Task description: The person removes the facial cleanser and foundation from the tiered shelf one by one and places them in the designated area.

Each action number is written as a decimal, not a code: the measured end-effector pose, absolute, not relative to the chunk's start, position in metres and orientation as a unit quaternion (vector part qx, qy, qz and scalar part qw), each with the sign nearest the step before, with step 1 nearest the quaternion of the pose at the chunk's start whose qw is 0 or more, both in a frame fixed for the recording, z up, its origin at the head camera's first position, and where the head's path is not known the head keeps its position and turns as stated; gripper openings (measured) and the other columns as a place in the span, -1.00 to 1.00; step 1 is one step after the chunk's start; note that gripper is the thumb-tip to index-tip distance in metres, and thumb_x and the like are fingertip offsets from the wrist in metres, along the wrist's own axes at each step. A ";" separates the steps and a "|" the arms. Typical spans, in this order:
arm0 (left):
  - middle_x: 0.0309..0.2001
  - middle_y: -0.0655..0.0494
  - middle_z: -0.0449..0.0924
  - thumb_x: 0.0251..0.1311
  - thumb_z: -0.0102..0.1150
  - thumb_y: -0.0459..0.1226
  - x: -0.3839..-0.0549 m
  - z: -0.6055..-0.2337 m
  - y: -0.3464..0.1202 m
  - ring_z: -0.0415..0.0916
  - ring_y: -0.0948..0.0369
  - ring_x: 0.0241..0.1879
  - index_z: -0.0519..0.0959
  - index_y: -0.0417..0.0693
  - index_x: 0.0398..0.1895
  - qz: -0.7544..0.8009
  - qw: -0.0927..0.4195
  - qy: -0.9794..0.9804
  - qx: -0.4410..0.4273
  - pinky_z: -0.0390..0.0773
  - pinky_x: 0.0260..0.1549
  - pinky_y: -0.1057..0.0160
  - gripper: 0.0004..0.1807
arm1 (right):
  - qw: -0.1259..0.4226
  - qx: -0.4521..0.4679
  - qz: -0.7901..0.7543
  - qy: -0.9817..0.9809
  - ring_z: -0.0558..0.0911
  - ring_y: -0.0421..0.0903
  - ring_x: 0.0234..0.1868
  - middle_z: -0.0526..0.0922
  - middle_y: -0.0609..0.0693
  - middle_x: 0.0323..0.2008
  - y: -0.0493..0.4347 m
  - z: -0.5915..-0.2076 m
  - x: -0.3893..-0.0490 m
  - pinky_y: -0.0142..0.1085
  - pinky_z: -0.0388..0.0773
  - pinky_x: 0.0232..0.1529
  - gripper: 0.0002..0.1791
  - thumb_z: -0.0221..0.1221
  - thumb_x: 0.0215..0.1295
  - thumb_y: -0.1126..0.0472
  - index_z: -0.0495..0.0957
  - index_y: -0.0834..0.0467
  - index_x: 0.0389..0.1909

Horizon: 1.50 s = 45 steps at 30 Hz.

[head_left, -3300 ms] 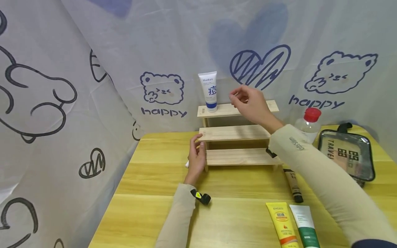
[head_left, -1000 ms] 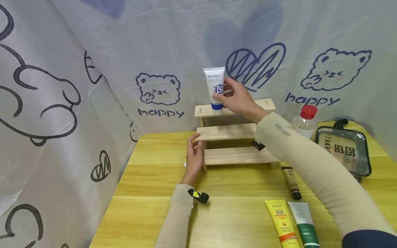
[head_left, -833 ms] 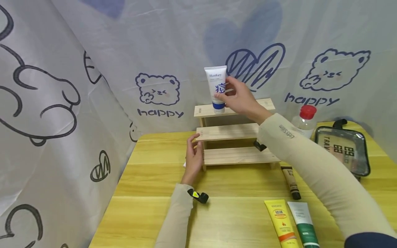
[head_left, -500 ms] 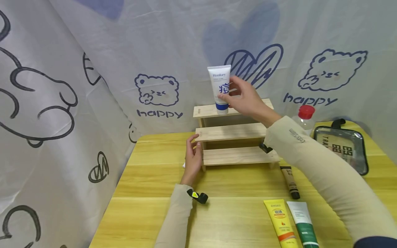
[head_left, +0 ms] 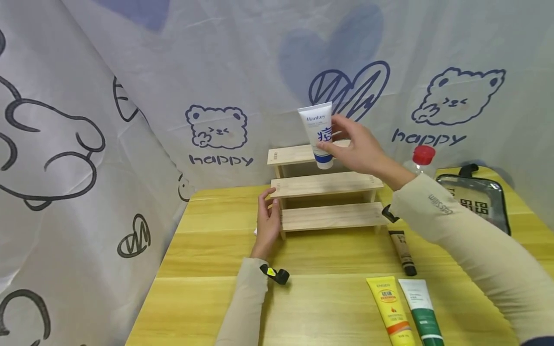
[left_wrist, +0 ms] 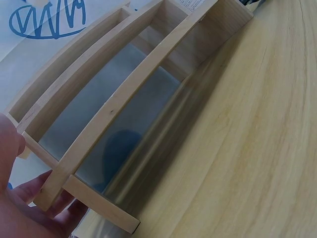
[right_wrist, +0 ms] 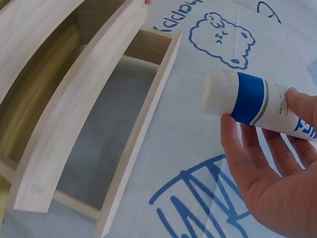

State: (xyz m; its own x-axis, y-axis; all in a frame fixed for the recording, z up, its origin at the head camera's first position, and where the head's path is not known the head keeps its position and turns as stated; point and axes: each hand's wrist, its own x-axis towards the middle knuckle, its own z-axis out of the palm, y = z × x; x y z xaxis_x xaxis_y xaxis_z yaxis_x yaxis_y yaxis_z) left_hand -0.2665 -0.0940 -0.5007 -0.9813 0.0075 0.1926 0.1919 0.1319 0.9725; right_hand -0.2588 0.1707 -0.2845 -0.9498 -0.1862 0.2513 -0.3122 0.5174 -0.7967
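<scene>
My right hand (head_left: 361, 146) grips a white squeeze tube (head_left: 318, 127) with a blue band and a white cap. It holds the tube cap down, slightly tilted, in front of the top board of a three-tier wooden display stand (head_left: 329, 216). In the right wrist view the tube's cap and blue band (right_wrist: 249, 98) show between thumb and fingers, clear of the boards. My left hand (head_left: 267, 221) holds the stand's left end; the left wrist view shows its fingers (left_wrist: 62, 208) wrapped about the end of the wooden frame (left_wrist: 111, 116).
Right of the stand lie a brown tube (head_left: 402, 252), a yellow tube (head_left: 391, 310) and a white-and-green tube (head_left: 421, 310). A red-capped clear bottle (head_left: 423, 156) and a clear travel pouch (head_left: 480, 197) are at the back right. Behind hangs a printed curtain (head_left: 242, 53).
At first the white tube stood on the top board with my right hand empty beside it. The hand took it, lifted it and brought it right and forward. My left hand stayed on the stand.
</scene>
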 end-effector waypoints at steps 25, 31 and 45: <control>0.26 -0.28 0.56 0.77 -0.12 -0.22 -0.270 -0.499 -0.093 0.54 0.00 -0.06 0.35 0.19 0.55 -0.648 0.074 -0.754 -0.073 0.47 -0.05 0.17 -0.59 | 0.108 0.128 0.456 -0.874 0.64 0.30 0.37 0.68 0.23 0.33 0.228 -0.329 -0.193 0.45 0.43 0.41 -0.34 0.36 0.55 0.08 0.40 0.06 0.57; 0.24 -0.31 0.54 0.76 -0.12 -0.26 -0.267 -0.498 -0.093 0.49 0.10 -0.12 0.35 0.15 0.54 -0.651 0.074 -0.753 -0.069 0.47 -0.08 0.20 -0.59 | 0.094 0.123 0.464 -0.872 0.60 0.37 0.40 0.63 0.25 0.39 0.240 -0.342 -0.178 0.47 0.49 0.33 -0.28 0.34 0.58 0.09 0.32 0.05 0.64; 0.25 -0.25 0.56 0.76 -0.09 -0.23 -0.267 -0.501 -0.092 0.53 -0.02 -0.02 0.36 0.19 0.54 -0.658 0.077 -0.746 -0.066 0.46 -0.06 0.19 -0.60 | 0.126 0.097 0.455 -0.876 0.52 -0.64 0.11 0.64 0.14 0.33 0.276 -0.373 -0.143 -0.62 0.61 -0.05 -0.24 0.35 0.55 0.19 0.30 0.01 0.67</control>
State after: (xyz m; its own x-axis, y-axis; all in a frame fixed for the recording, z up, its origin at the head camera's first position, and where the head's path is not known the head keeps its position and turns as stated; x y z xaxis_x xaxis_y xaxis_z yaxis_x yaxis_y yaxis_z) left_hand -0.2668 -0.0919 -0.5011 -0.9795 -0.0022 0.2012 0.1994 0.1249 0.9719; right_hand -0.1427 0.2765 -0.3729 -0.9493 -0.0560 0.3095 -0.2853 0.5674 -0.7724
